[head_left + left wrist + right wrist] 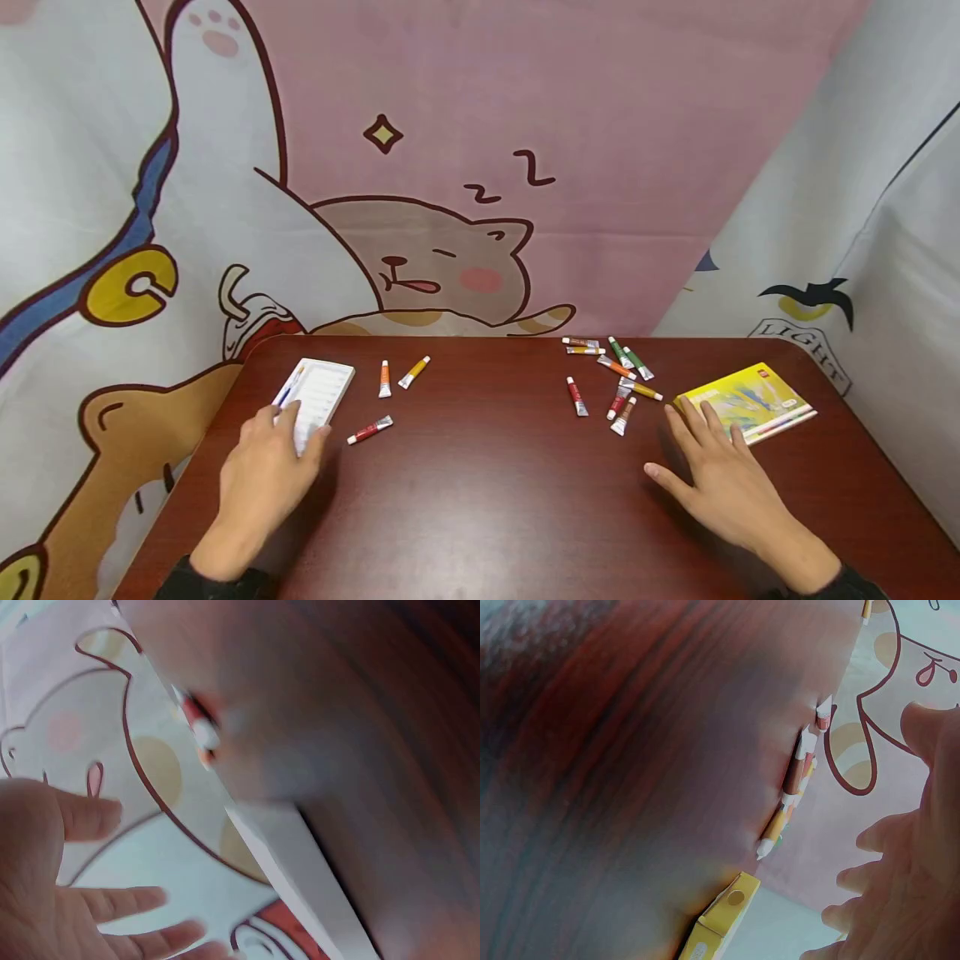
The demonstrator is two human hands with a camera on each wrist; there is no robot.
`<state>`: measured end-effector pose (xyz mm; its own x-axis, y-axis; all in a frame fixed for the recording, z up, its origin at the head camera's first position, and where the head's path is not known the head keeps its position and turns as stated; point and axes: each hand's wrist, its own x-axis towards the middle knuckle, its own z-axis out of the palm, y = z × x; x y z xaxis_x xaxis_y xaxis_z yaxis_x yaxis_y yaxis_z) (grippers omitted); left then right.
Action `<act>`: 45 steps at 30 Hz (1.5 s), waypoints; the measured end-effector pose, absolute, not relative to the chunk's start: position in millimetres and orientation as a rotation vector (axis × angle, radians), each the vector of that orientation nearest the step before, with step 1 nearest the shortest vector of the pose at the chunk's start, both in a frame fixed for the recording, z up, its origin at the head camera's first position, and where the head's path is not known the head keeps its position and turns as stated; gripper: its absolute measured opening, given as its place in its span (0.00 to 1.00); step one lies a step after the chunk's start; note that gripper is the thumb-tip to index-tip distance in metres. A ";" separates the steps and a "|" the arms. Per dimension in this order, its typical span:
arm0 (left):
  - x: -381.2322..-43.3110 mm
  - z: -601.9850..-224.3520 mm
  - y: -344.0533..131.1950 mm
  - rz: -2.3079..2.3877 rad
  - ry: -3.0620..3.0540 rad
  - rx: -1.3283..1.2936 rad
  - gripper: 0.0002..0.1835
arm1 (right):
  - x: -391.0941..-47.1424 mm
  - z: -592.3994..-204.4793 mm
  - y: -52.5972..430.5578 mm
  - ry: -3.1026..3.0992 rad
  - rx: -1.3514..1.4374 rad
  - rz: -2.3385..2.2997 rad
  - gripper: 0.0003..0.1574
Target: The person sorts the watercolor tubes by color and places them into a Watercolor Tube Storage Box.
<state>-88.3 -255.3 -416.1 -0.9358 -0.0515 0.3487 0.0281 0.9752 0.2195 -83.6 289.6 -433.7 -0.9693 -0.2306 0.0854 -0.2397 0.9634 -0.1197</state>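
A: Here's the white slab [330, 390], flat on the table [465, 517] at your left, and your left hand [266, 467] is over its near end, fingers loosely spread, gripping nothing!

B: Touching it or hovering? I can't tell. But the left wrist view shows a tidy side wall, so you'd do well to take that edge between thumb and fingers rather than press on the top.

A: And mind what looks like a slim brush [288, 387] along its left edge! Tilt the slab and that could roll, so you'd want it level.

B: Over to your right: the yellow box [757, 400], also flat, with your right hand [720, 479] fanned wide at its near left corner, holding nothing. Contact? Too close to call.

A: Squeeze opposite edges there, and lightly; the box may be thin card that dents.

B: Just off that corner lies a yellow tube [641, 389], at the edge of the tube cluster [617, 365]. Sweep left and you'd scatter the lot!

A: Same care beside the slab: the red tube [371, 430] lies near your left thumb.
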 end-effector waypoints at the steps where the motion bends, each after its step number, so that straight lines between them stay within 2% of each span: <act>1: -86.3 -414.1 -261.2 -0.318 -2.767 0.069 0.27 | -83.9 -433.7 289.0 -3.045 0.363 0.195 0.59; 3: -83.3 -410.9 -272.1 -0.319 -2.790 0.164 0.20 | -84.1 -433.7 288.5 -3.049 0.362 0.192 0.59; 4: -81.8 -409.1 -276.8 -0.323 -2.821 0.211 0.19 | -84.0 -434.0 288.4 -3.051 0.359 0.192 0.59; 13: -78.8 -406.0 -301.9 -0.321 -3.229 0.503 0.29 | -84.4 -434.3 285.5 -3.030 0.386 0.217 0.57; 16: -79.0 -409.0 -305.1 -0.318 -3.258 0.533 0.29 | -83.9 -434.3 282.4 -3.000 0.409 0.235 0.55; 23: -76.4 -411.0 -316.7 -0.350 -3.306 0.605 0.24 | -82.1 -435.1 275.9 -2.942 0.461 0.258 0.50; 45: -51.0 -411.3 -338.3 -0.452 -3.342 0.665 0.26 | -81.7 -439.1 272.7 -2.937 0.489 0.245 0.42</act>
